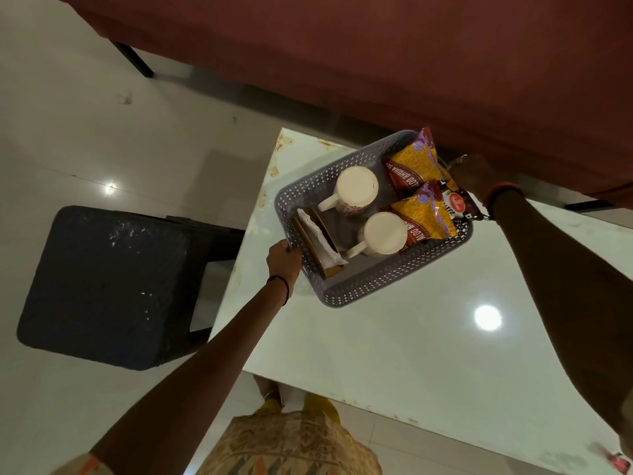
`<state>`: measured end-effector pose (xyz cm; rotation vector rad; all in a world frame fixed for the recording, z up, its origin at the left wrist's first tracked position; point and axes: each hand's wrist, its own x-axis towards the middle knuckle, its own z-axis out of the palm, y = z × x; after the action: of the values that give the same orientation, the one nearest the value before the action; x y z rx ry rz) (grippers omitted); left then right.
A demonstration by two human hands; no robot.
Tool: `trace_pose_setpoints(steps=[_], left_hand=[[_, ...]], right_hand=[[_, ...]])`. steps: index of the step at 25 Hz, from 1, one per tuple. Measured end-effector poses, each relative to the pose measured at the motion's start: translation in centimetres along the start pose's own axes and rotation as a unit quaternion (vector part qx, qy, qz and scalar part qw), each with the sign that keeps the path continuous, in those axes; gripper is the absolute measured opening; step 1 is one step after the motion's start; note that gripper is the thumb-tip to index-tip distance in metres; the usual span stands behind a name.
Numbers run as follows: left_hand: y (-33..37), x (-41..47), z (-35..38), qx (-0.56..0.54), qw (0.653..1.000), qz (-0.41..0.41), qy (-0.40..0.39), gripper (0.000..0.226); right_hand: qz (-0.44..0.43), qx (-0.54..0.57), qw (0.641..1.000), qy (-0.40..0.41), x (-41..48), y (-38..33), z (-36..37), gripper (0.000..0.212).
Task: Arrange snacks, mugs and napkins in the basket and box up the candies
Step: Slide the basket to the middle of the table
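**Both your grips are at the grey basket point(359, 296), at the 11 o'clock corner of the white table point(411, 354).**

Your left grip point(282, 262) holds the basket's rim at its 8 o'clock end. Your right grip point(469, 180) is at the 2 o'clock end, fingers hidden behind the snack packets point(416, 166). Two white mugs point(357, 188) sit mid-basket, the two yellow packets lie toward 2 o'clock, and a wooden napkin holder point(310, 246) with white napkins point(320, 233) is toward 8 o'clock. A dark stool point(109, 286) stands at the table's 9 o'clock.
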<state>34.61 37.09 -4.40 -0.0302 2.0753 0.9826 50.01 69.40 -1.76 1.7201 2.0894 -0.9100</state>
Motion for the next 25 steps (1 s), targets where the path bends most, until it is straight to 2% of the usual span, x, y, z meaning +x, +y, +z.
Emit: trace_pose_setpoints(steps=[2, 4, 8, 15, 18, 21, 23, 25], left_hand=[[0.1, 0.1, -0.1, 0.003, 1.0, 0.0, 0.003, 0.011], [0.4, 0.1, -0.3, 0.009, 1.0, 0.001, 0.006, 0.009], [0.6, 0.1, -0.9, 0.034, 0.999, 0.006, 0.015, 0.006], [1.4, -3.2, -3.6, 0.09, 0.996, 0.022, 0.003, 0.005], [2.4, -6.5, -5.5, 0.149, 0.988, 0.049, -0.006, 0.003], [3.7, -10.3, -7.7, 0.207, 0.974, 0.082, -0.034, 0.023], [4.2, -12.7, -8.9, 0.23, 0.968, 0.094, -0.042, 0.011], [3.8, -14.4, -10.1, 0.248, 0.962, 0.102, -0.045, 0.012]], right_hand=[[-0.002, 0.016, 1.0, -0.002, 0.2, 0.2, 0.0, 0.034], [0.003, 0.034, 0.999, -0.008, -0.3, 0.4, 0.0, 0.02], [0.017, 0.084, 0.996, 0.005, -2.3, 1.0, 0.0, 0.038], [0.066, 0.162, 0.985, -0.003, -9.1, 3.6, 0.3, 0.039], [0.086, 0.191, 0.978, -0.007, -13.7, 4.8, -0.1, 0.037], [0.104, 0.213, 0.972, -0.005, -18.8, 6.4, -0.3, 0.037], [0.117, 0.225, 0.967, -0.009, -21.9, 7.6, -0.2, 0.037], [0.131, 0.234, 0.964, -0.005, -24.8, 9.0, 0.1, 0.036]])
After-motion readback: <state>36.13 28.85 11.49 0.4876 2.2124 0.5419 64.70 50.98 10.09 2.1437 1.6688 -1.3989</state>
